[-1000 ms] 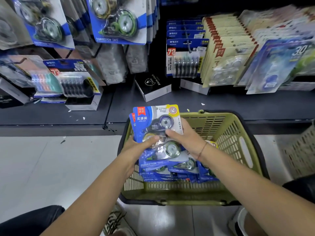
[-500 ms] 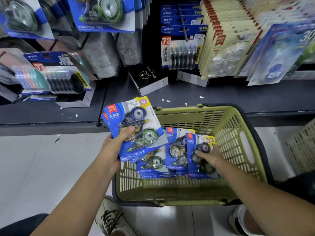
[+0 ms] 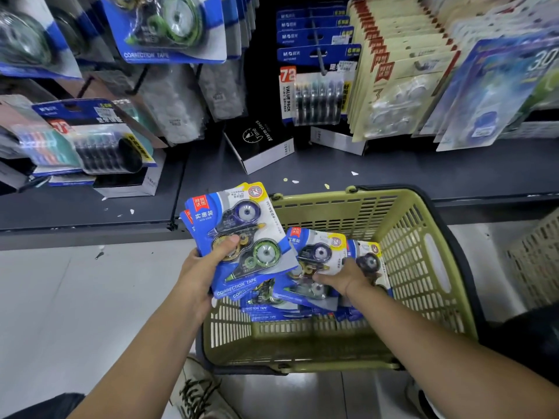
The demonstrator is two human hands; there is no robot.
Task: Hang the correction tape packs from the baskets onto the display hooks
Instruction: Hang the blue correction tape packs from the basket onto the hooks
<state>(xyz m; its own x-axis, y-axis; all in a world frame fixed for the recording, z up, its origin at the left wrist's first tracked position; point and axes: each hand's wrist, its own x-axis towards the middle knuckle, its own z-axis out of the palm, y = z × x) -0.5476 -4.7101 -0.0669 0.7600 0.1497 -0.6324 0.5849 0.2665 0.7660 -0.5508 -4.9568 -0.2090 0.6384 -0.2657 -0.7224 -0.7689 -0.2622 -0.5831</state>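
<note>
Your right hand point(image 3: 341, 279) has left the stack point(image 3: 242, 240) it shared with the left a second ago and gone down into the basket point(image 3: 417, 267). Its thumb now lies across the front of a standing pack point(image 3: 314, 255), with the fingers apparently curled behind it. Your left hand point(image 3: 205, 267) has carried the stack out to the basket's left rim and holds it fanned, thumb pressed on the top blister and fingers underneath.

This looks like gathering stock: you add one more pack to the handful before any of it goes up. Nothing from the basket is on a hook yet, and more packs lie flat in the bottom (how many, you cannot tell).

The top card of the stack reads "实惠装" beside a red tab, with "CORRECTION TAPE" along its lower edge. The same English words show on the hung packs point(image 3: 169, 28) at upper left, which look like the same product, so that is probably where yours belong. Further right, a value pack point(image 3: 314, 86) carries "M&G", "72" and "VALUE PACK". A black box point(image 3: 260, 143) on the shelf point(image 3: 408, 173) reads "Time Alarm clock".
</note>
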